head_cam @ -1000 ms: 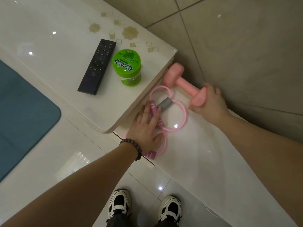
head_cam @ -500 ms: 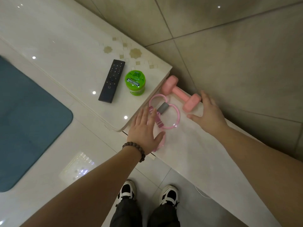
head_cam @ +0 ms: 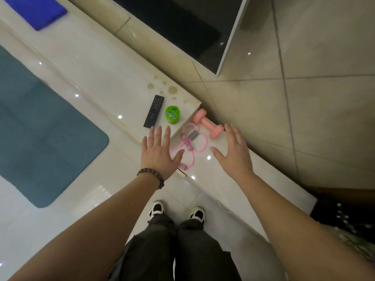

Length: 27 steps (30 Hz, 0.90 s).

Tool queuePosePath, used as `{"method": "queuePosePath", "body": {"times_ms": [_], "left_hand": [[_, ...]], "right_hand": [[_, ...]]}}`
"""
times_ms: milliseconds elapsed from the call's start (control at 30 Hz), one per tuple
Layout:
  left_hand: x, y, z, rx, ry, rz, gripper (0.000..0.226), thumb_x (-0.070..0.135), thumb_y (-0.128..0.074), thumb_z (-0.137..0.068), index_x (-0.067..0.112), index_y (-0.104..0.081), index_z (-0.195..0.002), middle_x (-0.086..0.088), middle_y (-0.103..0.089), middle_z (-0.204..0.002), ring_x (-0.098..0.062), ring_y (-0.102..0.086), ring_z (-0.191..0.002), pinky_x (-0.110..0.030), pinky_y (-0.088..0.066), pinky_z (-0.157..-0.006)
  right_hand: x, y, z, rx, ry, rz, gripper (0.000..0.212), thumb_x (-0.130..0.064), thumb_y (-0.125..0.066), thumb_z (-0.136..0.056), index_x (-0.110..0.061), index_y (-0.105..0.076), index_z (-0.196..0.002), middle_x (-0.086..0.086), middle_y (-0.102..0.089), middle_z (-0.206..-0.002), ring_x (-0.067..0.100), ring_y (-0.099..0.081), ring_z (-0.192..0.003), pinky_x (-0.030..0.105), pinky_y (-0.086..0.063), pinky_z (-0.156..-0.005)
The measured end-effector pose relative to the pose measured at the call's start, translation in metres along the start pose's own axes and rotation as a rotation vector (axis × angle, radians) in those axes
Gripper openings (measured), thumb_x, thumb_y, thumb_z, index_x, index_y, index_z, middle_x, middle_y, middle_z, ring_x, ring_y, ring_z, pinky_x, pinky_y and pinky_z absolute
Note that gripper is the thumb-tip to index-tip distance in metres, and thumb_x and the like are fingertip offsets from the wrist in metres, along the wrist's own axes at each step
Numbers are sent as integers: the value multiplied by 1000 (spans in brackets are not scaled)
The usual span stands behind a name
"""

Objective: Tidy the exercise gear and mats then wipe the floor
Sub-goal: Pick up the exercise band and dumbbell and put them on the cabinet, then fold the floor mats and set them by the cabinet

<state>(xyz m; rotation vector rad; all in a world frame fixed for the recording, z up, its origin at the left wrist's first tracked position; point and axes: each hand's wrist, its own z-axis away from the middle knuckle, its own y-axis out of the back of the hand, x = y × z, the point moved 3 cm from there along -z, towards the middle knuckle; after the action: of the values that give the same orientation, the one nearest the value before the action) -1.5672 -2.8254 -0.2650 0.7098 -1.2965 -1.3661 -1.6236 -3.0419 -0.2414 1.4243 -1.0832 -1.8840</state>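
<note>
Both bare arms reached forward from the bottom corners of the view. The left hand (head_cam: 157, 153) was spread flat, palm down, with straight fingers and the thumb pointing to the right; a bead bracelet (head_cam: 151, 176) sat on its wrist. The right hand (head_cam: 233, 153) was also flat, its fingers straight and close together. Neither hand held anything.

Single head-worn wide-angle view, steeply downward from standing height over outstretched arms, floor and low cabinet.
</note>
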Motion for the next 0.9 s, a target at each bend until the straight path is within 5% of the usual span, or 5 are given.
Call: {"method": "queuePosePath", "body": {"times_ms": [400, 900], "left_hand": [[2, 76, 95, 2, 231, 55, 80, 68, -20, -88, 25, -2, -154, -5, -5, -162, -24, 5, -149, -45, -1, -120], [-136, 111, 254, 179, 860, 102, 73, 61, -26, -94, 23, -7, -154, -3, -4, -162, -24, 6, -149, -46, -1, -120]], "right_hand": [[-82, 61, 53, 14, 153, 21, 64, -34, -60, -89, -16, -34, -145, 8, -31, -153, 28, -27, -140, 43, -32, -111], [-245, -50, 109, -465, 500, 111, 60, -43, -43, -97, -18, -25, -149, 3, -12, -159, 23, -11, -145, 39, -21, -117]]}}
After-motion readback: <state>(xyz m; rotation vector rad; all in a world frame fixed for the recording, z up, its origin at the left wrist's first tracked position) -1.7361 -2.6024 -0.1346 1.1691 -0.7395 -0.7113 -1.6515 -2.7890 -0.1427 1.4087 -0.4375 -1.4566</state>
